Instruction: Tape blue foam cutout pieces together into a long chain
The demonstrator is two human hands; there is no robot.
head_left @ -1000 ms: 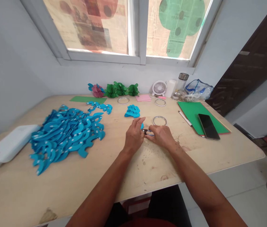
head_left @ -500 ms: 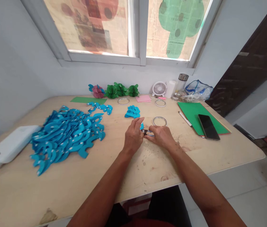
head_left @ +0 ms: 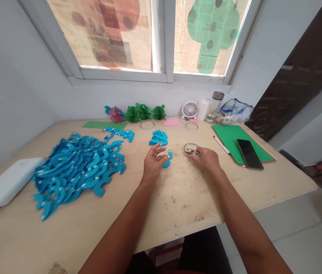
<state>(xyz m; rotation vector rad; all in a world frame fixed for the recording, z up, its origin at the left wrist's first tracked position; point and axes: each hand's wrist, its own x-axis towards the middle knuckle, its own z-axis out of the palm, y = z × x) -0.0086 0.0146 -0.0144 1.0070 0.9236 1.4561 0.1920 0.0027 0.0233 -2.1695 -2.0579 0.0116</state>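
Observation:
In my left hand [head_left: 153, 161] a curved blue paper piece [head_left: 170, 154] is pinched between thumb and forefinger, the other fingers raised. Low over the table to the right, my right hand [head_left: 207, 159] is closed around a pair of small snips [head_left: 190, 151], whose dark blades point left and stand apart. Behind the blades lies a silver ring [head_left: 188, 144], partly covered by them and my fingers. A small stack of blue paper pieces [head_left: 158, 137] sits just beyond my left hand.
A large heap of blue paper pieces with white squares [head_left: 78, 163] fills the left side, beside a white power bank [head_left: 11, 180]. Green paper [head_left: 229, 137] and a phone [head_left: 249, 154] lie at right. Folded green paper shapes [head_left: 144, 111] and a small fan [head_left: 190, 110] stand along the wall.
My hands have moved apart. The snips have gone right with my right hand, away from the blue paper piece, over the silver ring. The blue piece stays in my left hand.

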